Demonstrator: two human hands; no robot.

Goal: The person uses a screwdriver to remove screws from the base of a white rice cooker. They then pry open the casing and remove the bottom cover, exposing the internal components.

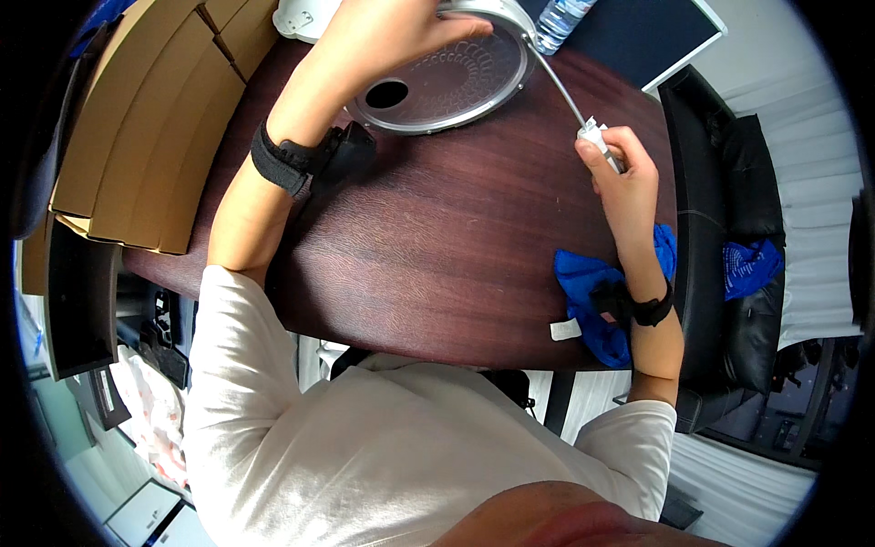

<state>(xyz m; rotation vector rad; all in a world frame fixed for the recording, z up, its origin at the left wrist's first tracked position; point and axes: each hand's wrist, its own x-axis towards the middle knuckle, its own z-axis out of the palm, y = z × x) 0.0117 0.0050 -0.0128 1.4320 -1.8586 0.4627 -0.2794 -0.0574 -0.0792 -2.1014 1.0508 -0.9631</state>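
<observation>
A round appliance (456, 87) with a grey base plate, a patterned ring of slots and a dark round hole lies tipped on the table, partly cut off by the upper edge. Across its upper side lies my left hand (401, 32), gripping it with the thumb stretched over the plate; the other fingers are out of view. My right hand (624, 178) pinches the white handle of a screwdriver (561, 84) between thumb and fingers. The screwdriver's thin metal shaft slants up to the appliance's right rim. Whether its tip sits in a screw is too small to tell.
Brown cardboard boxes (146, 128) stand along the table's left side. A water bottle (563, 20) is beyond the appliance. Near my right forearm lie a blue cloth (583, 283) and a small white tag (565, 329). A black sofa (706, 228) borders the wooden table (428, 237).
</observation>
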